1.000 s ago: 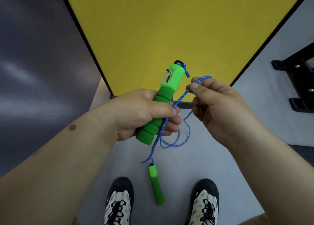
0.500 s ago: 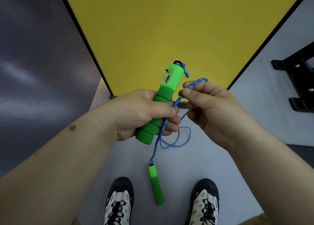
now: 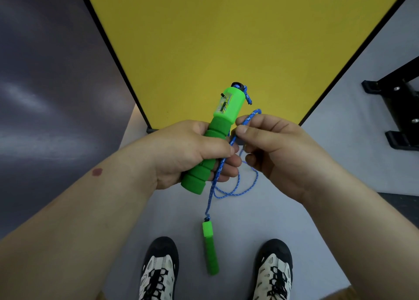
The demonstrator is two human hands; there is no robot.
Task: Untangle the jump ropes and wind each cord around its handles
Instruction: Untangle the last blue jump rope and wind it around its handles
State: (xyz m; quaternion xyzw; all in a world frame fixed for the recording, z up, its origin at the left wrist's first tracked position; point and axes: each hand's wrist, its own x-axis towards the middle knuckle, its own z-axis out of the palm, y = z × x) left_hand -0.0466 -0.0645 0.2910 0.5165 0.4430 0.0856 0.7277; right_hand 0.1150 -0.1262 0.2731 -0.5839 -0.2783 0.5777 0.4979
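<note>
Because the second handle hangs free on the cord, low between the two shoes, it will probably swing like a small weight when the cord is pulled. It looks light, made of plastic and foam, so it should not pull hard. Above it the cord makes a loose loop under the hands. The cord is thin, braided and soft; it bends easily, keeps no shape, and can slip or twist into a new knot if it goes slack.

The left hand is closed around the foam part of the first handle, and a strand of cord passes under its thumb and over its fingers. The foam is thick and ribbed, so it gives a sure hold, and it seems the best place to keep the grip while winding. The right hand pinches a bend of the cord between thumb and fingers, just beside the handle. A good place to hold the cord is near the handle, with a little tension, so each turn lies tight.

Farther up, the hard top of the handle has a counter window, and the cord comes out of the black cap there. Behind is a yellow mat
</note>
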